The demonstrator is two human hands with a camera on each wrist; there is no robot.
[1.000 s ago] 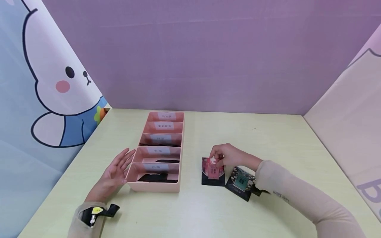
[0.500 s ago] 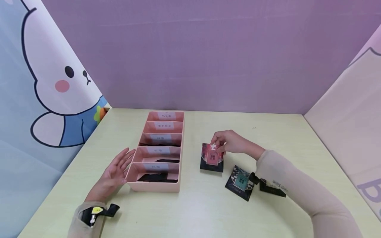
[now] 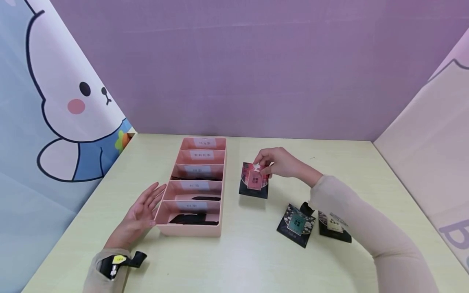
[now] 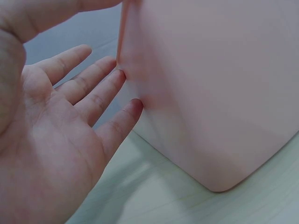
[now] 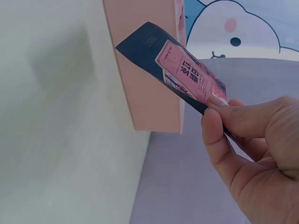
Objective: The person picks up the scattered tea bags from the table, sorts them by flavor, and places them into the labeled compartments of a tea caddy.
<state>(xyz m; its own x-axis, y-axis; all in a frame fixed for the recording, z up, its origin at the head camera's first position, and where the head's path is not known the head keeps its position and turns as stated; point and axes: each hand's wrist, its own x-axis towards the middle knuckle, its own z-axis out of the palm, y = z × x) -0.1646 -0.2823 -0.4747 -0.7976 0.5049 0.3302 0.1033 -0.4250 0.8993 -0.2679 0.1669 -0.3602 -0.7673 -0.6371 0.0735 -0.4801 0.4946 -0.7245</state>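
Observation:
My right hand (image 3: 280, 162) pinches a tea bag sachet (image 3: 253, 181), black with a pink label, by its top edge. In the right wrist view the sachet (image 5: 180, 70) is clear of the table, thumb on its printed face. A pink organizer box (image 3: 190, 230) with several labelled compartments stands left of it. Black packets (image 3: 194, 219) lie in the nearest compartment, and dark edges show in the two behind it. My left hand (image 3: 137, 211) has its fingers extended against the box's left side; in the left wrist view the fingertips touch the pink wall (image 4: 224, 84).
Two more black sachets lie on the table at right: one with a green label (image 3: 296, 225), one with a cream label (image 3: 334, 228), partly under the right sleeve. A purple backdrop (image 3: 256, 81) rises behind the table (image 3: 234, 264).
My right hand has lifted the pink-labelled sachet from the table and carried it away from me and slightly left, towards the box. The cream-labelled sachet has come into view. My left hand stays put.

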